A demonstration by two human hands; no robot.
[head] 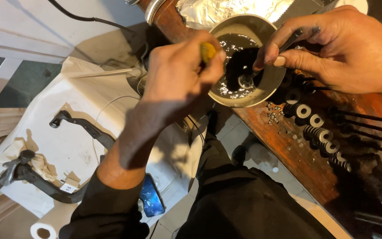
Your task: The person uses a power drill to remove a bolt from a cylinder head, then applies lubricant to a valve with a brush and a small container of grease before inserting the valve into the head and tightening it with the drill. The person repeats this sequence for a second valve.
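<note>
A metal bowl (274, 84) of dark oily liquid sits at the edge of a wooden bench. My right hand (345, 46) holds an engine valve (249, 79) by its stem, with the round head dipped in the liquid. My left hand (182, 71) is closed around a yellow-handled tool (208, 51) at the bowl's left rim; the tool's working end is hidden behind the hand.
Coil valve springs with round retainers (317, 128) and dark valve stems (368, 121) lie in rows on the wooden bench (297, 159). Small metal bits (276, 116) are scattered beside the bowl. Black metal levers (36, 177) rest on a white cloth at left. My dark trousers (244, 199) fill the bottom.
</note>
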